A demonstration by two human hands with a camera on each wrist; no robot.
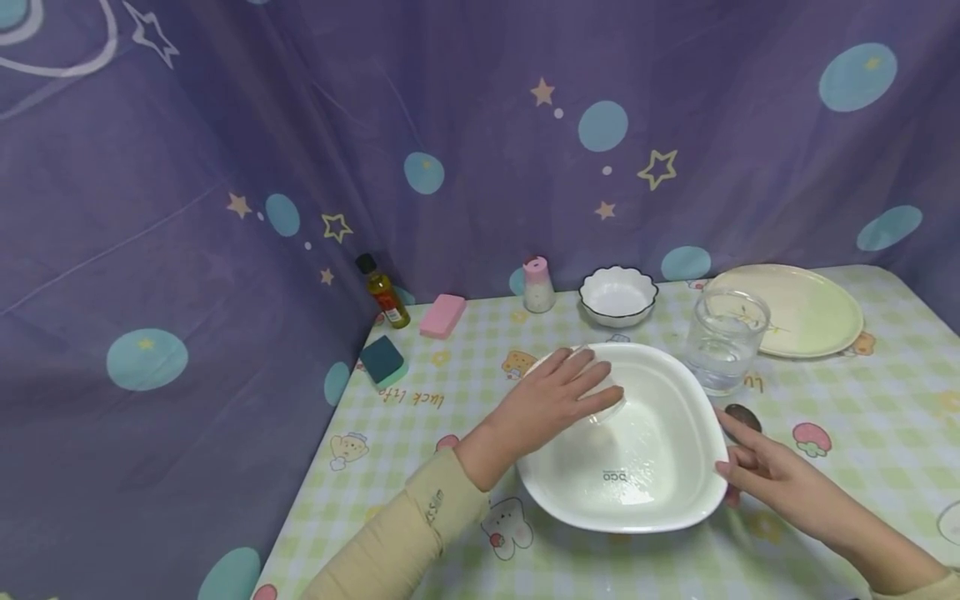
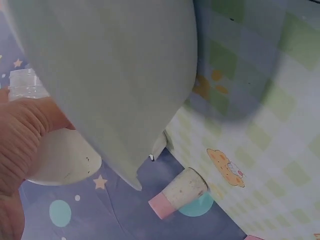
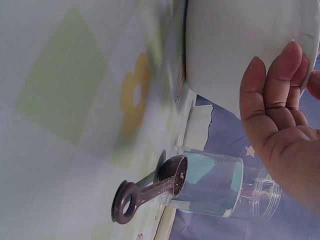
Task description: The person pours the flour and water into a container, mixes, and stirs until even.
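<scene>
A white squarish basin (image 1: 660,467) stands in front of me on the checked tablecloth, with wet-looking shine on its bottom. My left hand (image 1: 555,396) reaches over its left rim, fingers nearly straight and spread; the thumb is hidden. A clear curved edge (image 1: 611,411) peeks out under those fingers, but I cannot tell what it belongs to. At the right side my right hand (image 1: 772,467) grips the basin rim, thumb on top and fingers curled against the outer wall. A brown scoop with a ring-ended handle (image 3: 150,192) lies just beyond the right fingers.
Behind the basin's right side stands a clear jar of water (image 1: 723,350) in front of a pale oval plate (image 1: 825,308). A scalloped bowl (image 1: 618,296), a pink-topped shaker (image 1: 537,287), an oil bottle (image 1: 386,296), a pink sponge (image 1: 442,317) and a dark green sponge (image 1: 384,362) line the back and left.
</scene>
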